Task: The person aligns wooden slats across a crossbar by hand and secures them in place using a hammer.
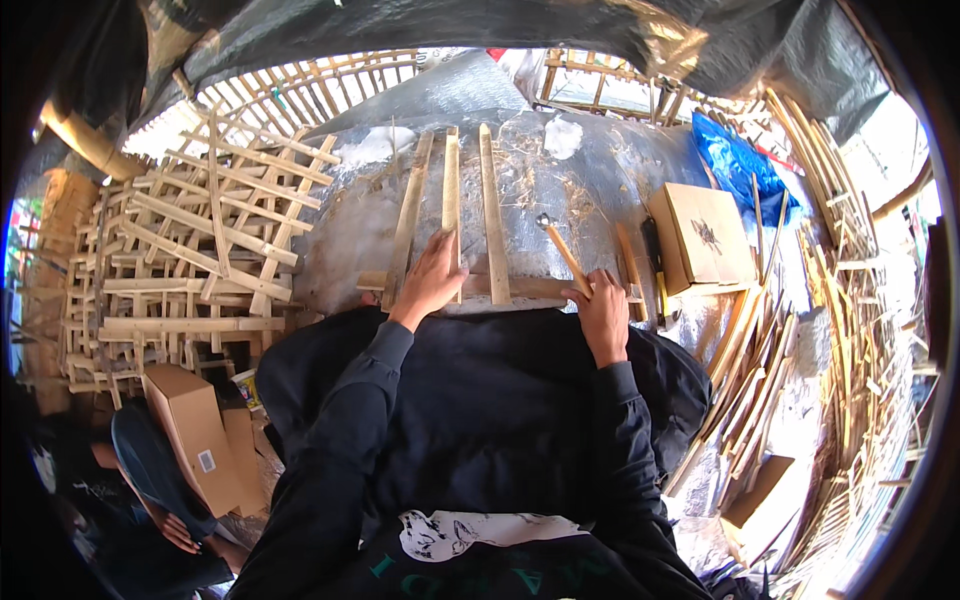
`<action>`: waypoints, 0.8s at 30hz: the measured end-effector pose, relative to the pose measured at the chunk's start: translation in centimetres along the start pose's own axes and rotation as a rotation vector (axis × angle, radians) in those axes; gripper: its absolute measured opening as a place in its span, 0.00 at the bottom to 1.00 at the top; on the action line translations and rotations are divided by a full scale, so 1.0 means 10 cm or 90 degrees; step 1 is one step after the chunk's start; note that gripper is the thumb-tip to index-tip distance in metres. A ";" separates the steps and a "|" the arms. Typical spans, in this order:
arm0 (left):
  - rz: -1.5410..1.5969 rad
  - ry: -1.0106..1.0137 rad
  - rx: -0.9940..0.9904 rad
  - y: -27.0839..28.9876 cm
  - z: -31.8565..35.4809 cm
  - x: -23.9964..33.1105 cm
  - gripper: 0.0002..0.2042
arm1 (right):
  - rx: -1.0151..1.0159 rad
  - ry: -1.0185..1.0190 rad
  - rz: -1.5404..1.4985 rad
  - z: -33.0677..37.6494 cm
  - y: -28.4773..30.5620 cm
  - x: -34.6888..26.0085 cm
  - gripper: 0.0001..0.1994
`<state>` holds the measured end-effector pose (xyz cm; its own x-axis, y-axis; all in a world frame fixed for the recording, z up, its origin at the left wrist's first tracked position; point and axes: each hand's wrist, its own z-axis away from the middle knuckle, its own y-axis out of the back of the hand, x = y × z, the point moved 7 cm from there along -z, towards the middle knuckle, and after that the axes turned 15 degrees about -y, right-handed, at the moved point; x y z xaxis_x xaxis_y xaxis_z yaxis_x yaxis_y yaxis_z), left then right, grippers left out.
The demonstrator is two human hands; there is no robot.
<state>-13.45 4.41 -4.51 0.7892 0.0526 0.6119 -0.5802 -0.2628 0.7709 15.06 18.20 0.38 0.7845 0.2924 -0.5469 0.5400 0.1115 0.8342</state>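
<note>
Three long bamboo slats lie side by side in front of me, pointing away: a left slat point(409, 212), a middle slat point(451, 185) and a right slat point(493, 215). Their near ends meet a crosswise wooden strip point(535, 288) close to my lap. My left hand point(430, 282) is closed over the near part of the middle slat, its fingertips partly hidden. In my right hand point(604, 318) is a hammer point(566, 254), gripped by its wooden handle. The hammer's metal head points away and up to the left, apart from the right slat.
Stacked bamboo lattice panels point(200, 235) stand at left. On the right are a cardboard box point(705, 240), a yellow-and-black tool point(656, 262), a blue plastic sheet point(738, 165) and loose bamboo strips point(750, 375). Another person's hand point(178, 530) shows near a tall carton point(190, 435) at lower left.
</note>
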 end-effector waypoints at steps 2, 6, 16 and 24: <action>-0.005 0.001 -0.014 -0.03 -0.01 -0.03 0.39 | -0.007 -0.004 -0.004 -0.01 0.01 -0.01 0.22; -0.012 0.005 -0.030 -0.04 0.00 -0.06 0.37 | -0.036 -0.010 0.024 0.03 0.09 -0.13 0.22; -0.191 -0.109 0.115 -0.05 -0.01 0.16 0.35 | -0.002 0.032 0.074 0.08 0.02 -0.17 0.21; -0.212 -0.011 0.056 -0.12 0.00 0.19 0.32 | 0.000 0.029 0.087 0.08 0.01 -0.16 0.22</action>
<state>-11.25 4.82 -4.22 0.9361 0.1329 0.3257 -0.2714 -0.3162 0.9090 14.12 16.99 1.26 0.8359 0.3477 -0.4246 0.4293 0.0677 0.9006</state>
